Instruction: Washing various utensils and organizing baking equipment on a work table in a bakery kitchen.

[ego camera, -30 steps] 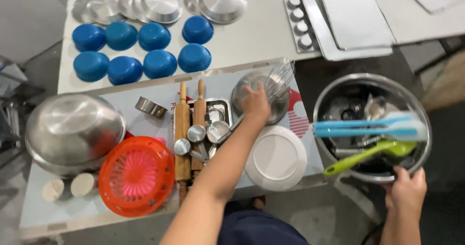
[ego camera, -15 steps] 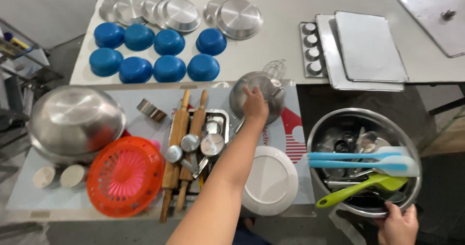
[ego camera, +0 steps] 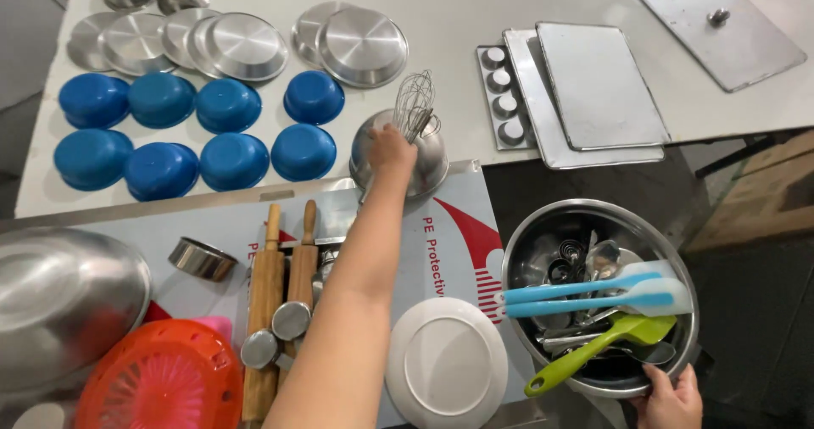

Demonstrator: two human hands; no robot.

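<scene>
Two hands are at work in the head view. The left hand reaches far out across the worktop, its fingers closed around the thin handle of a metal wire whisk, which stands with its wire cage up, just beyond the fingertips. Directly under the fingers lies an upturned small steel bowl; whether the hand rests on it I cannot tell. Left of the fingers sit round blue bowls, upside down in two rows, with shallow steel pans farther out.

The right hand grips the near rim of a large round steel bowl, fingers curled over its edge. Inside, beyond those fingers, lie pale blue spatulas, a green spatula and assorted metal cutters.

The whisk looks light, its wires springy and easily bent, so the stiff handle is the sound place to hold. The loaded bowl looks heavy and smooth, likely to slip when gripped by one hand at the rim.
</scene>
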